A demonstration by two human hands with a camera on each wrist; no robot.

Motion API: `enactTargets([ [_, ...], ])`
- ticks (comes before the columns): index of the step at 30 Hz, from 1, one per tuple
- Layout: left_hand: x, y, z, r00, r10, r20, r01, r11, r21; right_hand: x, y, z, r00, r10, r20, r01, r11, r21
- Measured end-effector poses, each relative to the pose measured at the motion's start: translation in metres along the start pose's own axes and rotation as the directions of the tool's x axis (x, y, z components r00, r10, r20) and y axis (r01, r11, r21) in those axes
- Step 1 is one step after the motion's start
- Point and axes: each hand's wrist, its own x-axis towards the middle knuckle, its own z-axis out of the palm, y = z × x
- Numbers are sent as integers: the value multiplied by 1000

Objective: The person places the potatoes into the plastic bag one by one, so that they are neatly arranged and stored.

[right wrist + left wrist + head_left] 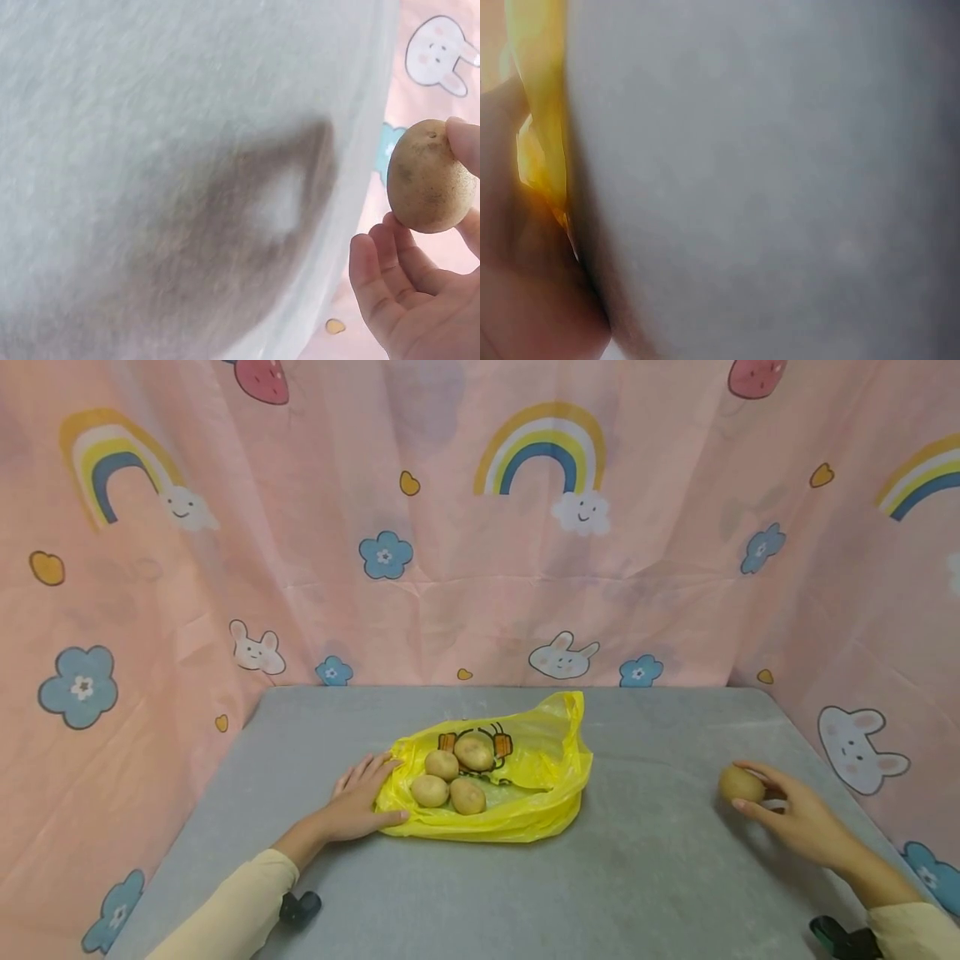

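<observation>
A yellow plastic bag (555, 810) lies on its side on the grey table, its mouth toward the viewer. Several potatoes (468, 796) sit in the left part of the bag. My left hand (360, 797) rests against the bag's left end, fingers extended and thumb along the lower rim; the left wrist view shows only a blurred part of it beside yellow plastic. Far to the right, my right hand (798, 818) holds one potato (431, 176) between thumb and fingers, raised above the table. The other fingers in the right wrist view hold nothing.
The grey table (637, 893) is enclosed by a pink patterned curtain (480, 610) at the back and sides. Dark wrist-worn devices (300, 908) show below the cream sleeves (232, 902). The right hand casts a shadow on the table.
</observation>
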Motion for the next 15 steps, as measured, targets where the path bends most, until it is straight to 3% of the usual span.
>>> enactTargets([
  [15, -3, 7, -4, 1000, 18, -1, -18, 1000, -7, 6, -32, 6, 987, -128, -99, 137, 987, 85],
])
